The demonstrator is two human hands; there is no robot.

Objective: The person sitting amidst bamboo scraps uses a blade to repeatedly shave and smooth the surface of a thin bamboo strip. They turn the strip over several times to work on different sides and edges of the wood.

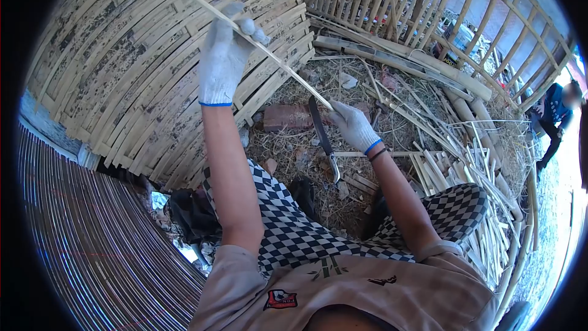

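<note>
A long thin bamboo strip point(285, 66) runs slanting from the upper left down to the middle of the view. My left hand point(226, 55), in a white glove with a blue cuff, is closed round its upper part. At the strip's lower end my right hand point(355, 125), gloved alike, grips it. Just left of my right hand a machete point(320, 127) with a dark blade and a pale curved handle end leans by a reddish brick point(286, 117) on the straw-littered ground.
A woven bamboo panel point(141, 55) fills the upper left. Corrugated sheeting point(92, 220) lies lower left. Bamboo poles point(404, 55) and a slatted fence point(484, 18) stand behind. Split strips point(438, 168) are piled right of my knees. A person point(554, 110) sits at the far right.
</note>
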